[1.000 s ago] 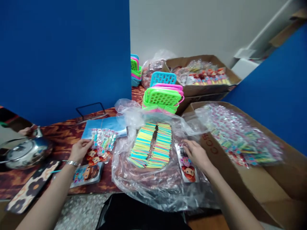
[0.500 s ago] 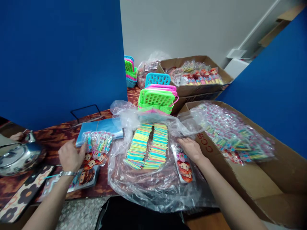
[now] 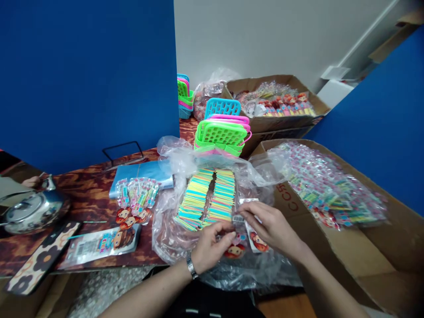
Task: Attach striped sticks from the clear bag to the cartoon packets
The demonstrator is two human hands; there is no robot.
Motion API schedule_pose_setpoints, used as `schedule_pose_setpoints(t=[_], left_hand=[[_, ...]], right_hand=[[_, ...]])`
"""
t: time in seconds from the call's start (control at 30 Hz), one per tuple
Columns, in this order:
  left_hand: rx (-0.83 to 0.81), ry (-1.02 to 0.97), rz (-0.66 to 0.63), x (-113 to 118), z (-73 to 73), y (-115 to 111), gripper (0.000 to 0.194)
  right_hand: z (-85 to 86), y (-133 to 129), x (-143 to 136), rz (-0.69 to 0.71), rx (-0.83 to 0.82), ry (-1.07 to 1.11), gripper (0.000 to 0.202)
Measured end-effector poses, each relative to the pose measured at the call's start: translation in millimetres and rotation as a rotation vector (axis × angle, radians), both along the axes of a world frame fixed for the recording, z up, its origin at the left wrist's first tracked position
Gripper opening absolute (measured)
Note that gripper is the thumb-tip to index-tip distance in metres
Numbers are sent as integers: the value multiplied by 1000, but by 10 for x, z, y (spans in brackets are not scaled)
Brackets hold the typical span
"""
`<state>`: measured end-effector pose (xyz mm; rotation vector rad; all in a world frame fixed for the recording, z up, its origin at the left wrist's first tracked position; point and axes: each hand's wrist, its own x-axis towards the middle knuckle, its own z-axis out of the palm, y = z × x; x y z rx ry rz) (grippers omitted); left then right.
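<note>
My left hand (image 3: 213, 247), with a metal watch band at the wrist, pinches the side of a small clear packet (image 3: 236, 251) printed with a red-haired cartoon figure. The fingers of my right hand (image 3: 270, 223) are closed at the packet's upper end. Beside it, partly under my right hand, lies a stack of similar printed packets (image 3: 258, 244). Just beyond my hands, two rows of thin yellow, blue and pink sticks (image 3: 217, 198) lie in an opened clear plastic bag (image 3: 172, 238). Several filled packets (image 3: 137, 196) are fanned out on the left.
A cardboard box (image 3: 361, 251) with many filled packets stands at right; another box (image 3: 274, 123) is behind. Coloured plastic baskets (image 3: 223, 132) stack at the back. A metal kettle (image 3: 33, 212), a flower-patterned phone case (image 3: 44, 260) and a silvery printed pouch (image 3: 102, 245) lie left. Another person's hand (image 3: 33, 182) shows beyond.
My left hand has moved right, from the fanned packets to in front of the sticks. My right hand has lifted off the stack, and both hands now hold a packet.
</note>
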<state>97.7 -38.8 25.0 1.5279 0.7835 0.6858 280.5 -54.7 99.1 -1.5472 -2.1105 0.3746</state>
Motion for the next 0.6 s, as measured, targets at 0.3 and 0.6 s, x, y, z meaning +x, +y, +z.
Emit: schedule_pose_setpoints(t=[0.3, 0.6], left_hand=[[-179, 45, 114, -254, -228, 33, 21], [-162, 119, 112, -512, -321, -66, 24]], right_hand=[[-370, -49, -258, 68, -44, 152, 14], [-998, 286, -223, -31, -102, -444, 23]])
